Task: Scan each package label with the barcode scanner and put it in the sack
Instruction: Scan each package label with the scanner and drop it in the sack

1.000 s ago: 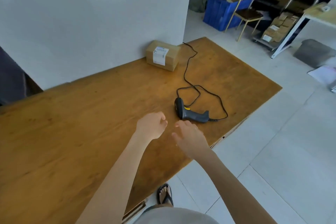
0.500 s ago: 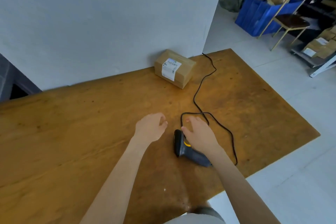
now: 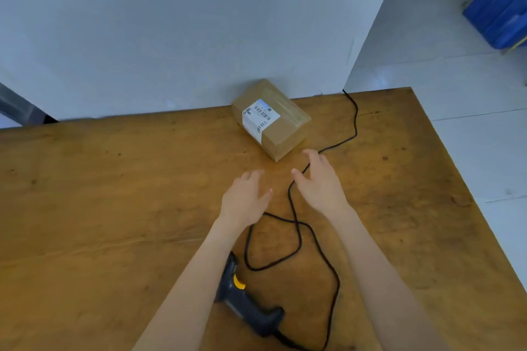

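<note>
One cardboard package [image 3: 281, 120], at the far centre of the bench [image 3: 99, 208], its far end against the white wall [image 3: 171, 23]. A white label [image 3: 260, 117] printed with barcodes wraps over its top and down its near-left face.

One barcode scanner [image 3: 245, 299], dark grey with a yellow trigger, lying on its side at the near edge of the bench. Its head is partly hidden under the left forearm, and it lies well apart from both hands.

One black cable [image 3: 299, 236], running from the scanner's handle in loose loops across the bench, past the right of the package and off the far edge by the wall's corner.

Left hand [image 3: 246, 199]: above the bench between scanner and package, palm down, grip spread and relaxed, holding nothing.

Right hand [image 3: 320, 182]: just right of the left and a little farther out, near the package's near corner but apart from it. Grip spread wide, thumb out to the left, holding nothing. It lies over the cable; whether it touches it cannot be told.

One blue crate [image 3: 502, 8], far right on the pale tiled floor [image 3: 470, 94].
</note>
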Demonstrator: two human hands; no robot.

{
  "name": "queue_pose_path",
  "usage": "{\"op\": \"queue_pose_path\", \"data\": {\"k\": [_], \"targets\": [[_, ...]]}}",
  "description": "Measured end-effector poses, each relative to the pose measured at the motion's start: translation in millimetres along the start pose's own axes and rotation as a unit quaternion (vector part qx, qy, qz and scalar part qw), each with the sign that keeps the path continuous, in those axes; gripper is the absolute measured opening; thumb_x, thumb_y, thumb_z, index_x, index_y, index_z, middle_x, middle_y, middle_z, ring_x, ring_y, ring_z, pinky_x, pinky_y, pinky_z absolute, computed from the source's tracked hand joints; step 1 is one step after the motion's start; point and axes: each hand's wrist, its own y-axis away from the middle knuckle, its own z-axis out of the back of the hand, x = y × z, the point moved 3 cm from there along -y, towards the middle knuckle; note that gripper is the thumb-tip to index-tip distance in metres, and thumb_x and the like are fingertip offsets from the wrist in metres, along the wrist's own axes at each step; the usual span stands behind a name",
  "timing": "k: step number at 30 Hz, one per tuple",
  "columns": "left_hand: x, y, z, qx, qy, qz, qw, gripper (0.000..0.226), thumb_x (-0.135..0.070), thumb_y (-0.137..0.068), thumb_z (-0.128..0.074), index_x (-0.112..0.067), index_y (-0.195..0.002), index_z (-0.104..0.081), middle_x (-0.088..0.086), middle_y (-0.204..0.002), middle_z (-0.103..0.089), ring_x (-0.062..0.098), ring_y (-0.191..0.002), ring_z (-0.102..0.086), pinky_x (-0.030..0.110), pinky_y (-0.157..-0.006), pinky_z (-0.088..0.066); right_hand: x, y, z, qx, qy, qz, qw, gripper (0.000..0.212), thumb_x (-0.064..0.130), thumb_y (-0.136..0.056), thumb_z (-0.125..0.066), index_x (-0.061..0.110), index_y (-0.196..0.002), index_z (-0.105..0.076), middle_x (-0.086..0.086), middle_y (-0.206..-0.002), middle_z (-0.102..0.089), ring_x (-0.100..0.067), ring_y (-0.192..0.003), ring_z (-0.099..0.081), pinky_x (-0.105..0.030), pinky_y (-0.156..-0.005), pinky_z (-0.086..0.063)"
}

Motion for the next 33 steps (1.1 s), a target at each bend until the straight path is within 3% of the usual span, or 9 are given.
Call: {"op": "queue_pose_path", "data": {"k": [6,12,14,18,21,23,25,28,33], "targets": [[-19,-28,-15,-0.001,0.047,0.052,0.998,0.071,-0.036,-0.098,-0.050,-0.019,-0.156,-0.011,0.005,-0.159,-0.026,0.026,-0.144,-0.027,0.042,-0.109,-0.035,-12,-59,4,-0.014,-0.046,0.020,0.999,0.072,0.031,-0.089,-0.061,0.020,-0.149,-0.022,-0.007,-0.153,-0.030,-0.028,-0.138,-0.031,-0.041,-0.110,-0.031],[-19,-48,-22,0.012,0.113,0.060,0.992,0.076,-0.020,-0.096,-0.052,-0.019,-0.156,-0.005,0.001,-0.163,-0.009,0.020,-0.150,-0.011,0.040,-0.121,-0.018,-12,-94,-11,0.009,-0.012,0.037,0.999,0.103,0.046,-0.070,-0.078,0.029,-0.149,-0.014,-0.013,-0.159,-0.004,-0.036,-0.143,-0.006,-0.057,-0.109,-0.027],[-22,-51,-23,0.026,0.133,0.046,0.990,0.074,-0.011,-0.095,-0.051,-0.018,-0.156,-0.008,0.003,-0.164,-0.006,0.017,-0.150,-0.003,0.036,-0.120,-0.011,-11,-99,-16,0.007,-0.005,0.045,0.999,0.106,0.048,-0.065,-0.080,0.032,-0.148,-0.017,-0.015,-0.158,-0.003,-0.036,-0.143,-0.005,-0.059,-0.108,-0.030],[-21,-52,-22,0.045,0.182,0.057,0.981,0.074,-0.005,-0.091,-0.051,-0.020,-0.154,-0.014,0.002,-0.164,-0.002,0.022,-0.150,-0.006,0.032,-0.116,-0.012,-10,-106,-21,-0.024,-0.027,0.048,0.998,0.103,0.052,-0.056,-0.082,0.031,-0.142,-0.029,-0.013,-0.149,-0.017,-0.032,-0.139,-0.016,-0.056,-0.105,-0.036],[-13,-51,-15,0.053,0.239,0.072,0.967,0.069,-0.001,-0.085,-0.051,-0.023,-0.146,-0.027,0.000,-0.163,-0.008,0.018,-0.148,-0.009,0.031,-0.115,-0.013,-4,-101,-27,-0.029,-0.050,0.059,0.997,0.097,0.053,-0.055,-0.081,0.030,-0.136,-0.034,-0.008,-0.139,-0.024,-0.027,-0.131,-0.029,-0.050,-0.100,-0.043],[-8,-49,-9,0.048,0.305,0.083,0.947,0.068,0.003,-0.079,-0.050,-0.022,-0.140,-0.033,-0.002,-0.155,-0.026,0.015,-0.146,-0.019,0.034,-0.114,-0.024,0,-93,-33,-0.043,-0.074,0.062,0.994,0.089,0.052,-0.058,-0.079,0.027,-0.133,-0.037,-0.006,-0.133,-0.026,-0.024,-0.126,-0.036,-0.044,-0.098,-0.047],[-3,-43,-3,0.035,0.364,0.101,0.925,0.061,0.007,-0.077,-0.048,-0.020,-0.129,-0.035,-0.004,-0.140,-0.041,0.012,-0.138,-0.032,0.025,-0.097,-0.036,3,-84,-36,-0.062,-0.104,0.048,0.991,0.082,0.054,-0.061,-0.078,0.024,-0.128,-0.041,-0.005,-0.129,-0.028,-0.023,-0.122,-0.040,-0.041,-0.098,-0.047],[9,-30,7,0.037,0.405,0.123,0.905,0.048,0.009,-0.078,-0.047,-0.019,-0.115,-0.034,0.000,-0.132,-0.049,0.014,-0.122,-0.043,0.020,-0.078,-0.039,9,-73,-41,-0.072,-0.105,0.029,0.991,0.081,0.059,-0.057,-0.077,0.024,-0.120,-0.041,-0.003,-0.123,-0.029,-0.023,-0.114,-0.044,-0.041,-0.096,-0.048],[35,-8,20,0.055,0.448,0.126,0.883,0.061,0.008,-0.078,-0.046,-0.021,-0.129,-0.028,0.001,-0.106,-0.063,0.011,-0.106,-0.054,0.018,-0.076,-0.039,25,-40,-60,-0.081,-0.081,-0.002,0.993,0.082,0.051,-0.054,-0.084,0.022,-0.117,-0.039,-0.004,-0.122,-0.029,-0.023,-0.109,-0.047,-0.034,-0.092,-0.048]]}}
